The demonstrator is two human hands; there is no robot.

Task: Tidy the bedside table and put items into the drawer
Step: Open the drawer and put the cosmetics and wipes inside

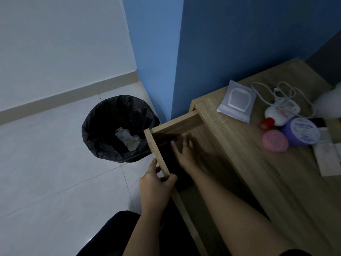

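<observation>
You are early in the job. The drawer (156,147) stands pulled out, and your left hand (156,185) grips its front panel, thumb over the top edge and fingers (156,169) curled on the outer face. Your right hand (184,152) is down inside it, fingers (186,141) spread loosely and pinching nothing that I can make out. It is blurred, so whether they touch anything is hard to say. Directly under and just left of those fingers lies a flat dark thing (170,160) with a thin red item (166,143) at its far end; that looks like all that is stowed so far. Everything else sits on the bench (258,172), well off to the right of your right fingers: a wet-wipes pack (237,102) nearest, a coiled white cable (287,93) behind it, a white bottle with a red cap (276,115), a purple jar (300,132), a pink round case (275,143) touching or just beside the jar, and some papers (326,156) at the edge. To the left of your left fingers, the black-lined bin (120,128) holds some crumpled scraps. I judge that most of the tidying is left: each bench item is yet to go in, and the drawer is yet to be closed.
</observation>
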